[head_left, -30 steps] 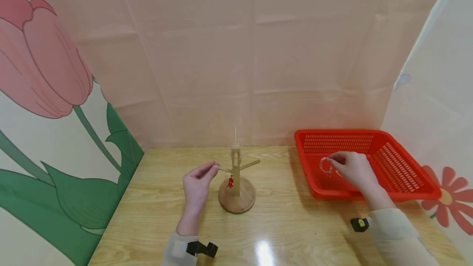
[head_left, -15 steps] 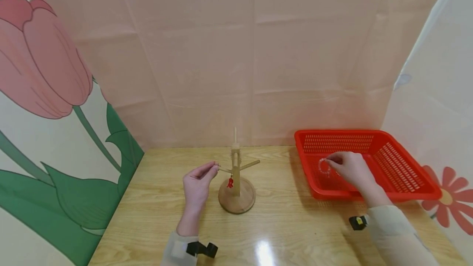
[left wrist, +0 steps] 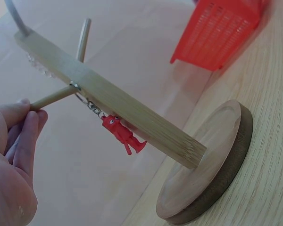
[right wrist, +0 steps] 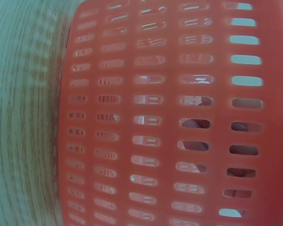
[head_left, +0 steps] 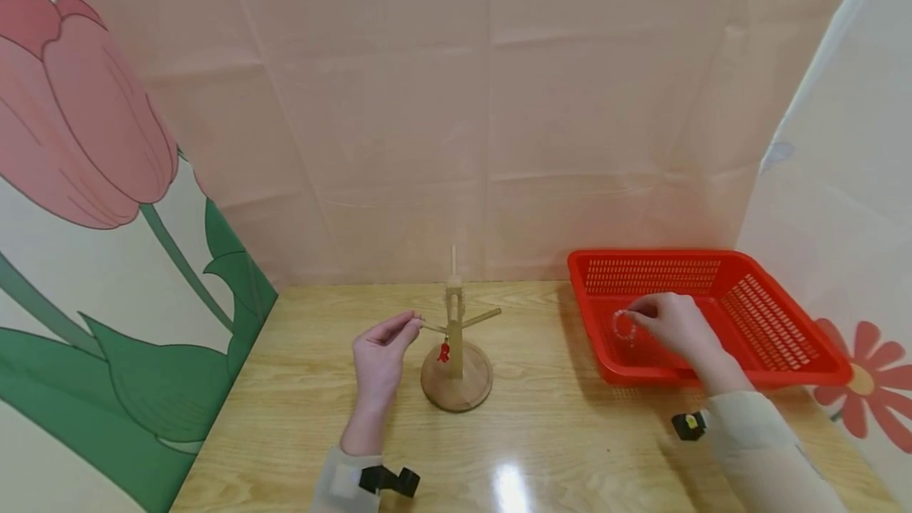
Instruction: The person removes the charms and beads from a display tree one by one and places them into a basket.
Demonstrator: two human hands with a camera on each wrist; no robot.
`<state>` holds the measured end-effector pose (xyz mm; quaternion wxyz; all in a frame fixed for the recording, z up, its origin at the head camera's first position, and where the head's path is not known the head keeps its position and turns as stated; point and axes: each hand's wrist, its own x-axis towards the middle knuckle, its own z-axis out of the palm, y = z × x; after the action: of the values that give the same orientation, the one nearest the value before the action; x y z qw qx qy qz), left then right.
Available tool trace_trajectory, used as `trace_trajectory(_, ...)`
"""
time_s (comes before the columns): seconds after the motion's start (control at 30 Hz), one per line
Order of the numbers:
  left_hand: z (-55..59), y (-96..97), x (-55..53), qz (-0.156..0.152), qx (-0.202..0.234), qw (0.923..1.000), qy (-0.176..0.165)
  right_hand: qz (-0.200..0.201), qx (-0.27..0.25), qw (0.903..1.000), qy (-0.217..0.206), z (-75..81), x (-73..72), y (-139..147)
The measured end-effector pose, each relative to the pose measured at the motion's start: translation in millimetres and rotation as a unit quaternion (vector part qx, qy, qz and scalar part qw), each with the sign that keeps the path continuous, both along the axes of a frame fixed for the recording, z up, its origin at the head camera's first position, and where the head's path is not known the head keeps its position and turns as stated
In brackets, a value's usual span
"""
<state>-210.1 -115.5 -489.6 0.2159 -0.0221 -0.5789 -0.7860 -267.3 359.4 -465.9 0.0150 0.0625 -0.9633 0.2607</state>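
The bracelet [head_left: 616,329] is held well to the right of the wooden stand [head_left: 456,351], within the outline of the red basket [head_left: 712,377]; whether it is clear of the basket's floor cannot be told. Its loop is hung with the longer axis nearly upright, and the stand is separated from it by a stretch of counter [head_left: 556,450]. It is pinched at its top by the right hand [head_left: 673,327], much the nearer of the two hands. A pale, beaded ring is seen, seemingly translucent; finer detail is too small to be made out. At the stand's left, a peg [left wrist: 52,97] is gripped at its tip by the left hand [head_left: 385,351]. From that peg, close to the stand's post, a red figure [left wrist: 120,132] is hung by a chain.
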Motion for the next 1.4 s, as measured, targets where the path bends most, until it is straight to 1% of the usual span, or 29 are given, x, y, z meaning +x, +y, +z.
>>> trace_trajectory(0.3,-0.5,-0.1,-0.1,-0.007,0.0,0.9999,0.009,-0.001,0.004,0.9999,-0.015,-2.8,-3.7,6.0)
trace_trajectory(0.43,-0.2,-0.1,0.3,-0.008,0.0,0.9999,0.009,-0.005,0.006,0.9999,-0.013,-3.5,-4.8,7.9)
trace_trajectory(0.67,-0.6,-0.4,0.5,-0.01,0.004,0.9999,0.006,-0.036,-0.005,0.9989,-0.029,-3.0,-2.4,10.8)
trace_trajectory(0.9,-1.3,-0.2,-0.3,-0.008,0.003,1.0,0.005,-0.034,-0.006,0.9991,-0.023,-2.2,-1.5,11.9)
trace_trajectory(1.17,-0.3,0.2,0.8,-0.013,0.009,0.9998,0.012,-0.031,-0.002,0.9993,-0.023,-0.8,-1.4,11.0)
trace_trajectory(1.4,-0.4,-0.1,0.9,-0.011,0.004,0.9999,0.01,-0.03,-0.001,0.9994,-0.018,-0.4,-2.3,10.1)
